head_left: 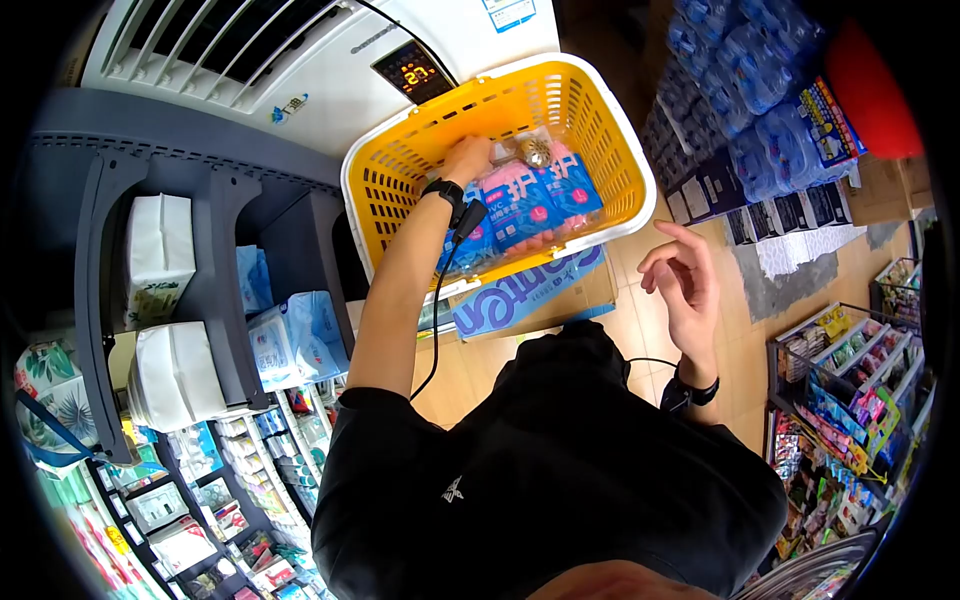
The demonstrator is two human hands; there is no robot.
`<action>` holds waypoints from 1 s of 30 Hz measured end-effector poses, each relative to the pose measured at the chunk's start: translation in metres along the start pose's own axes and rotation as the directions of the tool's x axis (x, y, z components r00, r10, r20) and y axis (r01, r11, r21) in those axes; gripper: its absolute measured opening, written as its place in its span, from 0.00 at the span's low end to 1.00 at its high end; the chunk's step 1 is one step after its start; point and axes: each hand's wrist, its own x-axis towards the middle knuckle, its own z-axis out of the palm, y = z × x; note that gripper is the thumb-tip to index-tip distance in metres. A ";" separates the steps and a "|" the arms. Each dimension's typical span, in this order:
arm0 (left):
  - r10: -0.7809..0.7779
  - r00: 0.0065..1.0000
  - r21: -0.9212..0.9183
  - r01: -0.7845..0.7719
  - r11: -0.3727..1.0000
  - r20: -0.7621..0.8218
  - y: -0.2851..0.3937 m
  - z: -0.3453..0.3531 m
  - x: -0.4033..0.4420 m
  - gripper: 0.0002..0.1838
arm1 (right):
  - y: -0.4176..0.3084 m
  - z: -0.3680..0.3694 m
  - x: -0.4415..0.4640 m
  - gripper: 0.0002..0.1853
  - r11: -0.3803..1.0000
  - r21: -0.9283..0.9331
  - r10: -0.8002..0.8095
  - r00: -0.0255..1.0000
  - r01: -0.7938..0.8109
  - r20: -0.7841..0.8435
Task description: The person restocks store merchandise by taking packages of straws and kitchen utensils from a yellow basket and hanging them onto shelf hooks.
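My left hand [468, 160] reaches down into a yellow basket [425, 125] with a white rim. Its fingers point down by the basket's back wall and are mostly hidden, so whether they grip anything does not show. Beside it lie several blue-and-pink packs of PVC gloves [525, 210] in clear wrapping. A small gold-coloured round item [536, 151] rests on top of the packs. My right hand [685, 285] hangs in the air to the right of the basket, fingers loosely bent and apart, holding nothing.
The basket stands over a cardboard box [560, 300], against a white appliance [330, 60] with a lit display. Grey shelves [215, 200] with tissue packs stand at left. Wrapped bottle packs [750, 60] are stacked back right; a snack rack [850, 360] stands at right.
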 end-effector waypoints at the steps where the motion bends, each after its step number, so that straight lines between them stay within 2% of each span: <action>1: -0.002 1.000 -0.001 0.002 1.000 -0.003 -0.001 -0.002 -0.001 0.11 | 0.000 0.000 0.000 0.20 1.000 0.000 -0.002 1.000 0.002 0.003; 3: 0.043 0.999 -0.121 -0.045 0.992 -0.020 -0.003 -0.007 -0.002 0.10 | -0.001 0.001 0.000 0.20 1.000 -0.002 0.005 1.000 -0.005 0.014; 4: 0.039 0.999 -0.121 -0.041 0.992 -0.024 -0.003 -0.010 -0.002 0.10 | -0.001 0.002 0.000 0.20 1.000 -0.002 0.002 1.000 -0.002 0.019; 6: 0.138 0.990 -0.219 -0.135 0.966 -0.002 -0.002 -0.018 -0.001 0.08 | -0.001 0.003 0.001 0.20 1.000 0.000 0.008 0.999 -0.008 0.041; 10: 0.152 0.987 -0.227 -0.136 0.964 0.053 0.017 -0.049 -0.020 0.08 | 0.001 0.008 0.003 0.20 1.000 -0.019 0.005 0.995 -0.003 0.096; 13: 0.173 0.985 -0.245 -0.174 0.954 -0.024 0.028 -0.067 -0.040 0.09 | -0.001 0.017 0.009 0.18 0.998 -0.048 -0.038 0.989 0.046 0.146; 15: 0.224 0.960 -0.229 -0.259 0.938 -0.168 0.037 -0.078 -0.058 0.09 | -0.006 0.026 0.018 0.17 0.974 -0.175 -0.115 0.976 0.148 0.183; 16: 0.218 0.960 -0.228 -0.256 0.939 -0.177 0.043 -0.085 -0.069 0.09 | -0.012 0.031 0.022 0.17 0.972 -0.174 -0.122 0.974 0.156 0.191; 18: 0.171 0.960 -0.289 -0.232 0.929 -0.222 0.057 -0.099 -0.092 0.10 | -0.026 0.042 0.032 0.16 0.880 -0.419 -0.138 0.964 0.225 0.228; 19: 0.163 0.959 -0.289 -0.228 0.930 -0.232 0.062 -0.105 -0.104 0.10 | -0.027 0.050 0.038 0.16 0.877 -0.418 -0.145 0.960 0.236 0.239; 21: 0.148 0.952 -0.378 -0.246 0.892 -0.269 0.075 -0.119 -0.131 0.10 | -0.023 0.068 0.050 0.16 0.674 -0.554 -0.442 0.867 0.489 0.228; 22: 0.138 0.954 -0.381 -0.236 0.894 -0.266 0.085 -0.129 -0.149 0.10 | -0.019 0.073 0.057 0.20 0.576 -0.562 -0.541 0.792 0.593 0.281; 23: 0.130 0.952 -0.379 -0.233 0.895 -0.277 0.091 -0.135 -0.163 0.10 | -0.020 0.077 0.062 0.20 0.571 -0.556 -0.548 0.785 0.604 0.290; 25: 0.108 0.951 -0.457 -0.237 0.857 -0.290 0.098 -0.140 -0.186 0.09 | -0.021 0.086 0.068 0.24 0.304 -0.680 -0.567 0.700 0.667 0.434; 26: 0.136 0.930 -0.462 -0.293 0.837 -0.342 0.099 -0.141 -0.197 0.08 | -0.019 0.090 0.071 0.26 0.241 -0.688 -0.582 0.669 0.685 0.462; 27: 0.125 0.928 -0.462 -0.287 0.839 -0.351 0.101 -0.143 -0.209 0.08 | -0.018 0.092 0.071 0.26 0.237 -0.678 -0.585 0.659 0.696 0.472; 29: 0.117 0.918 -0.502 -0.310 0.807 -0.379 0.106 -0.148 -0.232 0.08 | -0.017 0.094 0.072 0.27 0.109 -0.702 -0.543 0.634 0.704 0.551; 30: 0.128 0.892 -0.498 -0.355 0.791 -0.433 0.108 -0.150 -0.244 0.07 | -0.020 0.096 0.070 0.26 0.100 -0.690 -0.531 0.625 0.717 0.572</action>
